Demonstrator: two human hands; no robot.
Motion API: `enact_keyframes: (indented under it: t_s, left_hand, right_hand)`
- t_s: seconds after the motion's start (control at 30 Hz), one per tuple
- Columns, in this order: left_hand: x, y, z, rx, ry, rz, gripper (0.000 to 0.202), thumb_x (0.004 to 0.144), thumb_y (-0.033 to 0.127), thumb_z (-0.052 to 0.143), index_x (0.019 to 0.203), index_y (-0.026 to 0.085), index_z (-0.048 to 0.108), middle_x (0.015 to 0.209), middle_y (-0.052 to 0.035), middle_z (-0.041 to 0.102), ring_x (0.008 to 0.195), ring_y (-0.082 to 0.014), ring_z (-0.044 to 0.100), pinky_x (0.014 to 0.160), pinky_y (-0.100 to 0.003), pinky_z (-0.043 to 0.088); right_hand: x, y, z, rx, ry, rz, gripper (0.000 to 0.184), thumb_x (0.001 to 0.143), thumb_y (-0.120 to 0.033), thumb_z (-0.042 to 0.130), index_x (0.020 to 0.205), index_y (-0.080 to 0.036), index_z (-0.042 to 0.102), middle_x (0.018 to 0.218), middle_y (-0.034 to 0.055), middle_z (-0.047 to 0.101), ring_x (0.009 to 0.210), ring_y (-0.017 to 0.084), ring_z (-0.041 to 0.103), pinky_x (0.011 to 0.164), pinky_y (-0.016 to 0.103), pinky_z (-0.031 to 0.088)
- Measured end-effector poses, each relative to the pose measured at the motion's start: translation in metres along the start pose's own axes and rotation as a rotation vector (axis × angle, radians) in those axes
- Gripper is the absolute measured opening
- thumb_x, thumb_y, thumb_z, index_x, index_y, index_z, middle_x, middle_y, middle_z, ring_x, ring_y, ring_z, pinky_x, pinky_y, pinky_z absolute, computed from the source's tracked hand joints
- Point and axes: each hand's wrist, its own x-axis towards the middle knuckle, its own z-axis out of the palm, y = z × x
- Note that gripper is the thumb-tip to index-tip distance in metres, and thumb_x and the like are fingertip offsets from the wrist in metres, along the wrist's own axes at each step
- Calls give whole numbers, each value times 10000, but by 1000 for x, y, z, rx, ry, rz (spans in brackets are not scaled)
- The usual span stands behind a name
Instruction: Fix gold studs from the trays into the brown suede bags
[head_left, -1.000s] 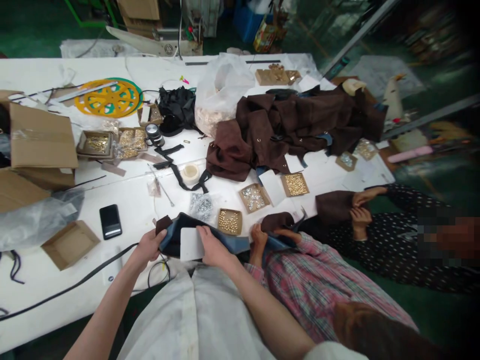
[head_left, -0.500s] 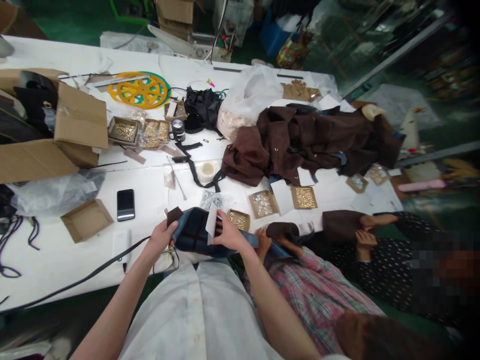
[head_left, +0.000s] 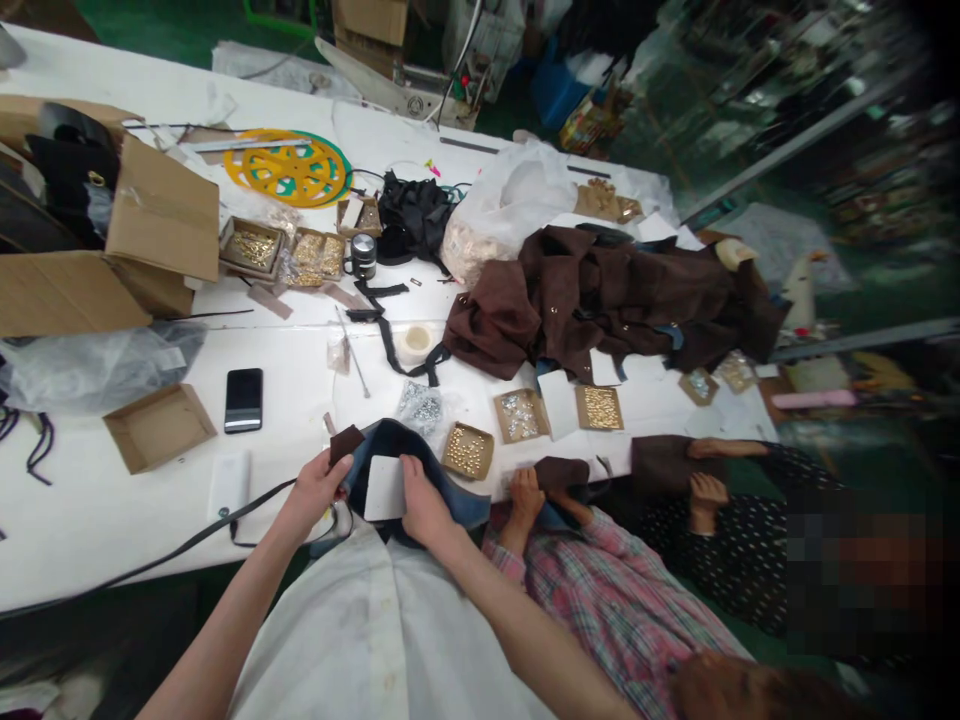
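At the table's near edge, my left hand (head_left: 321,488) is closed on the corner of a dark blue fabric piece (head_left: 456,500), where a small brown flap (head_left: 346,441) sticks up. A white card (head_left: 384,488) lies over the blue fabric, pinched at its right side by my right hand (head_left: 424,505). A thin black strap (head_left: 202,535) runs left from near my left hand; where it ends there is hidden. Just beyond the fabric are a small box of gold studs (head_left: 468,451) and a clear bag of silver parts (head_left: 420,405).
A phone (head_left: 244,400), a white power bank (head_left: 229,485) and a shallow cardboard box (head_left: 160,428) are left of my hands. Brown fabric pieces (head_left: 600,300) are heaped at the back right. A co-worker in a plaid shirt (head_left: 615,590) works close on my right, another person beyond.
My right hand has moved left and down with the white card, which now faces up flat over the blue fabric. My left hand stays on the corner. The view has shifted slightly.
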Motion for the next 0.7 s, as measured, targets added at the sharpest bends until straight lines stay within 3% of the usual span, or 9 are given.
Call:
enact_keyframes:
  t_s: [0.1, 0.17, 0.3, 0.4, 0.6, 0.7]
  left_hand:
    - [-2, 1, 8, -2, 10, 2, 616, 931, 764, 765, 1110, 181, 675, 708, 35, 629, 596, -198, 643, 563, -306, 504]
    - [-4, 0, 14, 8, -8, 6, 630, 920, 753, 784, 1155, 176, 688, 719, 20, 670, 602, -221, 684, 556, -313, 513]
    - [-5, -6, 19, 35, -25, 9, 656, 924, 741, 776, 1233, 168, 691, 762, -12, 733, 629, -250, 738, 548, -319, 530]
    - [-4, -12, 18, 59, -13, 10, 664, 946, 740, 755, 1263, 162, 681, 742, -18, 742, 641, -256, 751, 561, -320, 548]
    - [-3, -12, 20, 73, -28, 31, 652, 980, 740, 719, 1276, 161, 673, 680, -21, 747, 636, -268, 752, 577, -333, 564]
    - [-4, -7, 24, 82, -33, 49, 599, 991, 729, 711, 1223, 179, 671, 689, -9, 736, 627, -256, 742, 586, -335, 562]
  right_hand:
    - [5, -2, 38, -122, 19, 81, 1366, 628, 100, 671, 1833, -256, 135, 1821, 266, 328, 1499, 395, 650, 1204, 523, 622]
    - [7, -3, 48, -225, 20, 65, 1297, 686, 61, 691, 1835, -190, 144, 1838, 269, 325, 1511, 375, 633, 1217, 466, 610]
    - [6, -9, 45, -418, -16, 62, 1170, 745, -16, 734, 1805, -79, 243, 1836, 302, 349, 1446, 393, 658, 1124, 428, 661]
    - [5, -14, 39, -464, -32, 95, 1146, 763, -33, 732, 1806, -85, 260, 1838, 315, 345, 1350, 378, 717, 1003, 414, 709]
    - [12, -16, 35, -501, -47, 189, 1132, 754, -23, 728, 1800, -91, 302, 1807, 328, 399, 1259, 351, 775, 926, 372, 721]
    - [17, -13, 37, -499, -59, 163, 1157, 747, -30, 732, 1811, -90, 282, 1816, 328, 386, 1184, 333, 803, 880, 366, 725]
